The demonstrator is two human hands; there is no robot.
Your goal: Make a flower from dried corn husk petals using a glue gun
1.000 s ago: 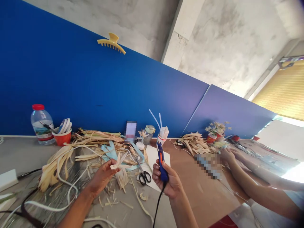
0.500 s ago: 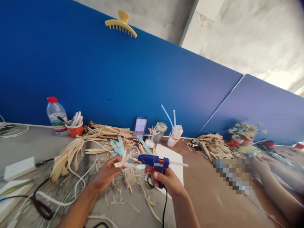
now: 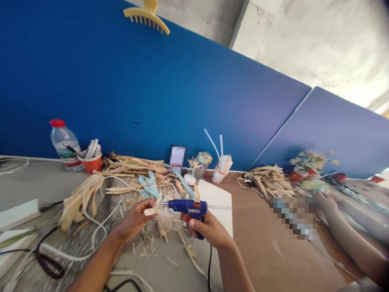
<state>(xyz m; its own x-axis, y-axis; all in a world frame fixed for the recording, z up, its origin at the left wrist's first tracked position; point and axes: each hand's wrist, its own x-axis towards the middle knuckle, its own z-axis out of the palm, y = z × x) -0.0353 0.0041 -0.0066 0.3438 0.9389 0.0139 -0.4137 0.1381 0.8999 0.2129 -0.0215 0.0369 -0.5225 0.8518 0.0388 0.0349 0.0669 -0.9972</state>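
Observation:
A blue hot glue gun [image 3: 186, 205] is gripped in my right hand [image 3: 211, 230], its nozzle pointing left and a clear glue stick coming out at the back. Between the fingertips of my left hand [image 3: 140, 213] is a small piece made of pale dried corn husk strips [image 3: 151, 211]. The nozzle tip is at this piece; whether it touches I cannot tell. Beneath both hands lie husk scraps and a wider husk piece [image 3: 164, 224]. A white sheet [image 3: 225, 221] lies under and behind the glue gun.
Dried husks [image 3: 142, 164] and light blue ribbon [image 3: 148, 184] lie behind my hands. Along the blue partition [image 3: 170, 89] stand a bottle [image 3: 65, 146], a red cup [image 3: 92, 163], a phone [image 3: 178, 157], a jar [image 3: 203, 165] and a white cup [image 3: 219, 175]. Another person's hands [image 3: 330, 209] are at right.
The glue gun and my right hand have shifted left, bringing the nozzle closer to the husk piece. The whole view has moved slightly.

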